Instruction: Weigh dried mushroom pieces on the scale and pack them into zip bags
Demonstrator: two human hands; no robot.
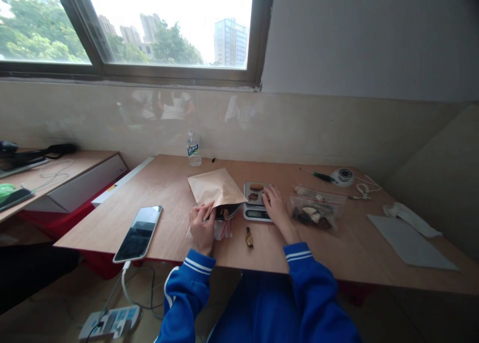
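My left hand point(202, 227) is closed on the open mouth of a brown paper envelope point(217, 187) lying on the wooden table point(168, 203); dark pieces show inside the opening. My right hand point(275, 203) rests on a small grey kitchen scale point(255, 201), fingers bent over its tray, where two brown pieces point(256, 187) lie. Whether the fingers pinch anything I cannot make out. One dark brown piece point(249, 238) lies loose on the table between my hands. A small clear bag point(223, 229) sits under the envelope's mouth.
A clear zip bag of brown and pale pieces point(316, 209) lies right of the scale. A phone point(139, 232) on a cable lies at the left, a water bottle point(193, 150) at the back. A green screwdriver point(318, 175), a tape roll point(343, 176) and grey sheet point(409, 241) sit right.
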